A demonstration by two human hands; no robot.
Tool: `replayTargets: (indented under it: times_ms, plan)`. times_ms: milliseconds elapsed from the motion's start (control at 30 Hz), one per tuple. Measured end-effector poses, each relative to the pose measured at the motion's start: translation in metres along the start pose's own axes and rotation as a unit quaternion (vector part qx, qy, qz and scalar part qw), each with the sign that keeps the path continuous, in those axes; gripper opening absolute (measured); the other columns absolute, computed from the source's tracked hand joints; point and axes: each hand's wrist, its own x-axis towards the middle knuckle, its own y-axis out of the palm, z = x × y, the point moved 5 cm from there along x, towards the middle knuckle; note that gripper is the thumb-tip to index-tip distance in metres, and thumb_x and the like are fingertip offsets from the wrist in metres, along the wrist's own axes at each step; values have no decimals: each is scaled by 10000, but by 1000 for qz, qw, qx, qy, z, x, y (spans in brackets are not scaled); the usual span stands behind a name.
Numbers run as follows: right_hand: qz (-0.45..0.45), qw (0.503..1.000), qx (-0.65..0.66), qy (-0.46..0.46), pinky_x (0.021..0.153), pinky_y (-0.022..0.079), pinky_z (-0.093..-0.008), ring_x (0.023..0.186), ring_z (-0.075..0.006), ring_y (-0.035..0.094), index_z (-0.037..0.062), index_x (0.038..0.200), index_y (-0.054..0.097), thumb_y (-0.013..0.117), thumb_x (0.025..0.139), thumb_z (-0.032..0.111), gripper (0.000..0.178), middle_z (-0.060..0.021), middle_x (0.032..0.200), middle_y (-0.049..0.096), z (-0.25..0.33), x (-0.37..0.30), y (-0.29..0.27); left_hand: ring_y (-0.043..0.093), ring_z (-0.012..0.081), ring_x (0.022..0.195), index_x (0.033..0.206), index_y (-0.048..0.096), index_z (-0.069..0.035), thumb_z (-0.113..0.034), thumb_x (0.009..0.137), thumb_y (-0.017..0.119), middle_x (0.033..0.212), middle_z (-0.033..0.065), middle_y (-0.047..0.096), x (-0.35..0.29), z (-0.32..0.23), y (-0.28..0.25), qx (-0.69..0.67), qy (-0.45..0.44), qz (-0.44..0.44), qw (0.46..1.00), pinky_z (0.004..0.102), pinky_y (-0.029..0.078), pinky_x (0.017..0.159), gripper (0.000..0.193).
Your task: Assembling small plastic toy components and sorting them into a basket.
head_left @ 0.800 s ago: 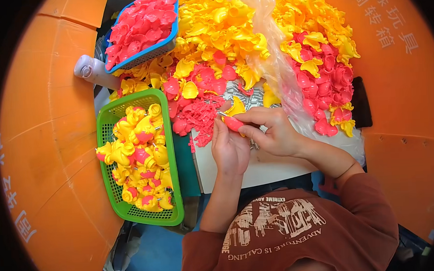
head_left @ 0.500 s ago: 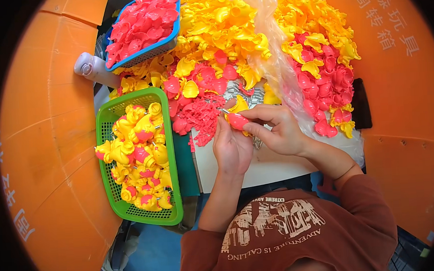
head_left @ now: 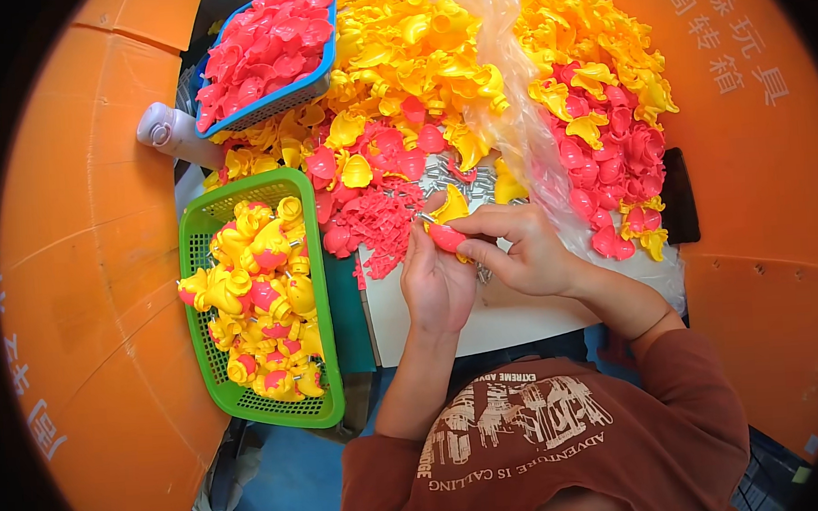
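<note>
Fingers (head_left: 487, 222) of left hand (head_left: 440, 291) and right hand (head_left: 534, 254) — pinching one pink-yellow piece (head_left: 444, 237).

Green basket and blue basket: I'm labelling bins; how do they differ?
The green basket holds yellow-and-pink pieces; the blue basket holds pink pieces. The green basket is partly bare inside; the blue basket is heaped. The green basket sits lower in view; the blue basket, higher. Both have perforated walls.

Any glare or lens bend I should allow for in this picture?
Head view: the left orange wall bows and the corners go black; the clear film and yellow pile show bright highlights; the left hand and right hand show no obvious blur.
</note>
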Motion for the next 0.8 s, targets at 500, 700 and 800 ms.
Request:
replayTargets:
  times_ms: [500, 700, 800]
  plan:
    - [0, 997, -70, -28, 632, 495, -389, 728, -340, 618, -6, 950, 645, 599, 781, 40, 181, -187, 794, 625, 11, 9, 15, 424, 256, 1200, 1334, 309, -23, -316, 1005, 230, 1274, 164, 440, -8, -2, 0, -27, -4, 29, 999, 390, 343, 1015, 448]
    - [-13, 990, 92, 106, 625, 494, -335, 721, -296, 619, -10, 957, 644, 622, 768, 13, 192, -143, 829, 629, -34, 35, 12, 498, 247, 1076, 1315, 350, -28, -306, 988, 337, 1266, 164, 454, -16, -30, -43, 75, 19, 2, 997, 388, 403, 921, 429]
    - [-37, 961, -247, -118, 724, 491, -337, 862, -276, 591, 35, 911, 655, 644, 697, 8, 215, -78, 932, 622, -61, 57, 26, 532, 242, 987, 1286, 384, -49, -310, 987, 342, 1228, 159, 488, -20, -42, -52, 69, 56, -39, 995, 386, 423, 876, 399]
